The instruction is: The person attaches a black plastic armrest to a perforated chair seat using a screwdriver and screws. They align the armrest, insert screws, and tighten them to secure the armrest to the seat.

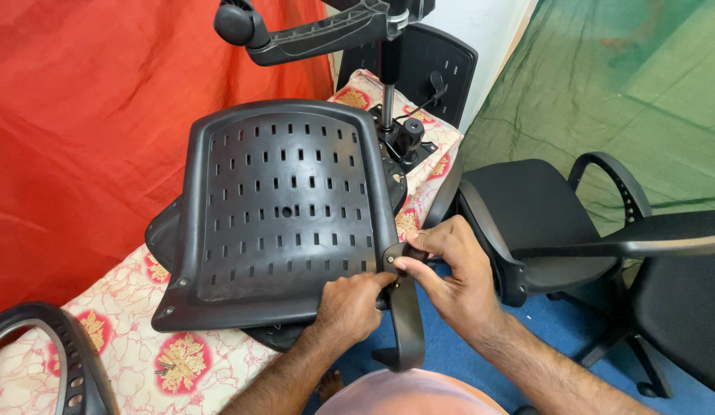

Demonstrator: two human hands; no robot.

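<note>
A black plastic chair seat shell [284, 207] with rows of slots lies upside down on a table with a floral cloth [135, 346]. A black curved armrest [407, 323] hangs at the shell's right front corner. My left hand [350, 303] grips the shell's edge beside the armrest's top end. My right hand [450, 269] pinches the armrest's top bracket against the shell with thumb and fingers. Whether a screw is between the fingers is hidden.
A wheeled chair base with gas cylinder [311, 31] lies upturned at the back, next to a black backrest [427, 65]. An assembled black office chair [542, 223] stands at right on a blue floor. Another armrest [58, 353] lies at the lower left. Red and green cloths hang behind.
</note>
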